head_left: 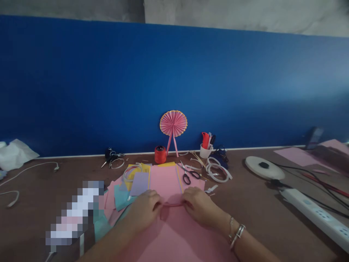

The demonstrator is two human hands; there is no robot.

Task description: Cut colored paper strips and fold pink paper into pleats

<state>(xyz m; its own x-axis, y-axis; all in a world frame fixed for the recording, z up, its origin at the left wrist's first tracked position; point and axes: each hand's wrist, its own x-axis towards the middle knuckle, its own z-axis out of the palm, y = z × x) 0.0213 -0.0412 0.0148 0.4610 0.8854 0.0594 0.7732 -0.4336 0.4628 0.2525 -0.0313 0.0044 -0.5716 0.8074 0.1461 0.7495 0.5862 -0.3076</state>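
My left hand (148, 207) and my right hand (196, 204) grip the near edge of a pink sheet of paper (165, 181), fingers curled around its two corners. That edge bends up in a narrow curve between them, and yellow and grey strips run along both sides of the sheet. Beneath lies a larger pink sheet (174, 240). Black-handled scissors (188, 175) rest at the sheet's upper right corner. Beside my left hand are a lilac paper (140, 184) and teal paper (122, 197). A bracelet and a bangle circle my right wrist.
A pleated pink paper fan (173, 123) stands against the blue panel (81, 87), behind a red round container (160, 155). Rightward are a white cup of tools (206, 150), coiled white tubing (217, 171), a white disc (263, 168) and a power strip (313, 214). A blurred-out object lies left.
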